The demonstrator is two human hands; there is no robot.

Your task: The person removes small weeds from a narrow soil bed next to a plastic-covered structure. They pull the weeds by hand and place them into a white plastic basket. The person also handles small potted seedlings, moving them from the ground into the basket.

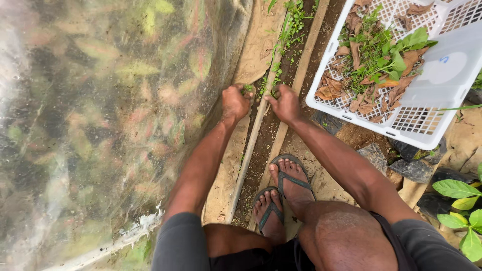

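My left hand (235, 101) is closed in a fist around a small tuft of green weeds (247, 89) beside the pale rail (251, 145) on the ground. My right hand (284, 103) is pinched on low green weeds (274, 86) growing in the dark soil strip (261, 150) between the two rails. More small weeds (291, 22) run up the strip ahead of both hands. My feet in sandals (286, 188) stand on the strip just behind the hands.
A white plastic crate (427, 95) holding pulled greens and dry brown leaves sits at the upper right. Clear plastic sheeting (100, 125) forms a wall on the left. Black nursery bags (416, 168) and a leafy seedling (464, 206) stand at the right.
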